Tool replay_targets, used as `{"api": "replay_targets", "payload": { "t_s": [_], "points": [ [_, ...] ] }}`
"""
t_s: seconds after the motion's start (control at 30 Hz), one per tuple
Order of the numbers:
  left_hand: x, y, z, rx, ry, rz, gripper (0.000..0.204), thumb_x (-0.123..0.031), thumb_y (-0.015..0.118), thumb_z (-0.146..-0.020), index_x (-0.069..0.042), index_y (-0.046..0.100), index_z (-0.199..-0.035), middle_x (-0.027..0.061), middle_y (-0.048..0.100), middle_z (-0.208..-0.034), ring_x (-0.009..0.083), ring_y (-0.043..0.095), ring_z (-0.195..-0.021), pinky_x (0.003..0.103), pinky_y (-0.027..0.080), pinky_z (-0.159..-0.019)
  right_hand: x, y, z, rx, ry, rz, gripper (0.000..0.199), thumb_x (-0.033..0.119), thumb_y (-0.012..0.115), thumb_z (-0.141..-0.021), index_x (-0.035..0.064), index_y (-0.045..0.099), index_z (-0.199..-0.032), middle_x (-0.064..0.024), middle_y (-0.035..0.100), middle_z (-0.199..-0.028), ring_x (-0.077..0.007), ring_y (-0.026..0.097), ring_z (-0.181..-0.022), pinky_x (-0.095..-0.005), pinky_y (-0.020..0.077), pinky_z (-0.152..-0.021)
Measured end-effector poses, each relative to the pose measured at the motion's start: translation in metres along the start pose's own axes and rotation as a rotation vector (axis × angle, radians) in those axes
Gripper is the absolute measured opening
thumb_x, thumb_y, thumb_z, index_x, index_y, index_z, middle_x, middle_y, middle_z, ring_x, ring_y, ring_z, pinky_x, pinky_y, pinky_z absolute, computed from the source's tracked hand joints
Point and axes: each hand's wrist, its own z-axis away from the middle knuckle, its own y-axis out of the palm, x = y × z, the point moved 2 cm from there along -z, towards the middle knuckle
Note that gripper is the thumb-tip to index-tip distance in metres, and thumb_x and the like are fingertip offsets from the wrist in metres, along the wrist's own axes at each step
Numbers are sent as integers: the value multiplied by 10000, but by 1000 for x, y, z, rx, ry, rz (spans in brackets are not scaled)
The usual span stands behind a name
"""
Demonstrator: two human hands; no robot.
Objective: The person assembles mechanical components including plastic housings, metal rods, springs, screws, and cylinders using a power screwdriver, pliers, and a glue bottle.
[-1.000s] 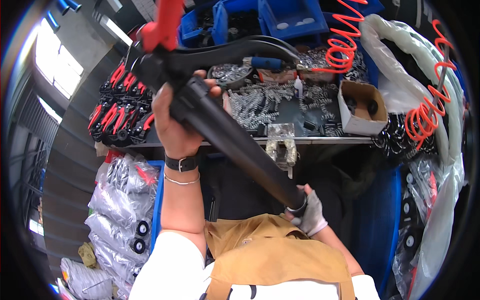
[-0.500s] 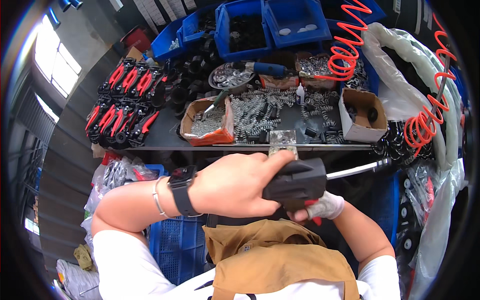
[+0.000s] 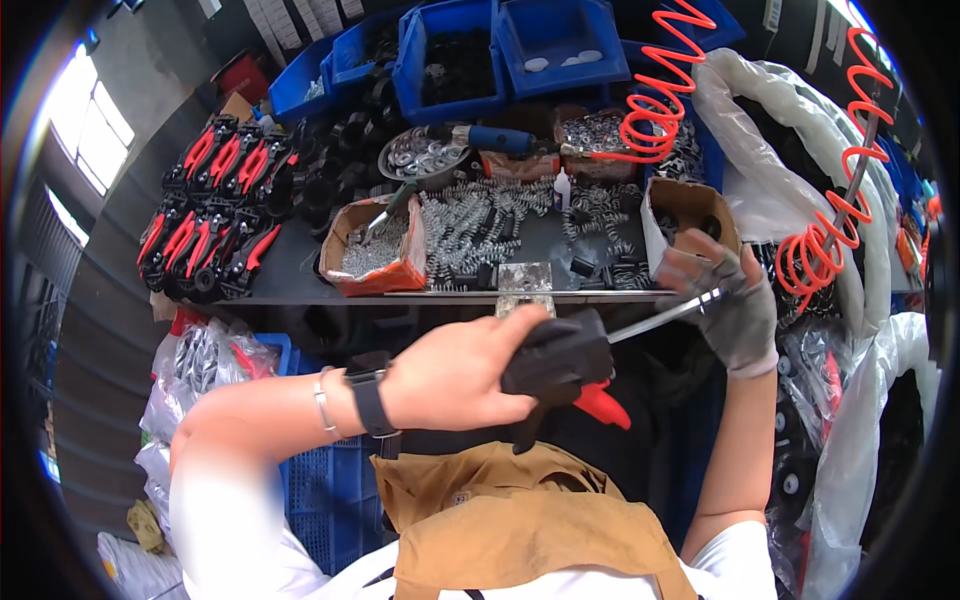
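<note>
In my left hand (image 3: 450, 370) is a black bar clamp (image 3: 560, 360), with my fingers closed round its body. From the body a red lever (image 3: 604, 404) hangs down, and a steel bar (image 3: 655, 318) runs out to the right. My right hand (image 3: 735, 310), in a grey fingerless glove, is by the bar's far end, in front of a white cardboard box (image 3: 665, 235). Its fingers look apart and are somewhat blurred; whether it touches the bar, I cannot tell. Dark parts lie in the box.
A metal block (image 3: 525, 278) sits at the bench's front edge. Behind it are loose springs (image 3: 470, 225), a carton of small metal parts (image 3: 375, 250) and a blue air screwdriver (image 3: 500, 138). Red-black clamp assemblies (image 3: 215, 205) lie left, blue bins (image 3: 560, 85) stand behind, and red coiled hoses (image 3: 640, 130) hang right.
My right hand has left the clamp's lower part and moved up and right to the white box. My left hand still grips the clamp, whose red lever now shows fully. The whole view has shifted slightly.
</note>
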Motion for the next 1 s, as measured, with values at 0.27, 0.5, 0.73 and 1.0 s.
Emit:
{"api": "replay_targets", "payload": {
  "t_s": [0.27, 0.5, 0.73, 1.0],
  "points": [
    [-1, 33, -35, -56, 49, 115, 695, -282, 724, -728, -27, 370, -1269, 257, 610, -994, 441, 612, -898, 441, 509, -785, -26, 16, 25, -9, 15, 377, 747, 573, 483, -926, -81, 460, -1287, -187, 614, -1137, -192, 626, -972, -303, 505, -838],
    [-5, -93, -113, -643, 194, 883, 602, -184, 739, -809, -41, 327, -1224, 90, 610, -954, 151, 619, -788, 271, 529, -752, -12, 37, 62, -208, -940, 1415, 793, 318, 613, -902, -12, 173, -1473, -233, 391, -1430, -323, 432, -1301, -396, 313, -1088],
    [-106, -58, -184, -296, 924, 1163, 385, -369, 575, -946, -47, 560, -1157, 106, 642, -1028, 179, 639, -949, 325, 543, -782, -27, -27, 55, -564, -665, 1031, 921, -2, 730, -714, -1, 172, -1447, -192, 533, -1188, -260, 600, -986, -376, 474, -898],
    [-61, 42, -429, -36, 666, -476, 214, -240, 744, -754, -102, 723, -916, 91, 711, -857, 303, 679, -808, 381, 534, -736, -99, -73, 120, -477, -684, 646, 671, 108, 761, -739, 42, 347, -1263, -100, 453, -1123, -213, 562, -915, -347, 469, -821]
  ]
}}
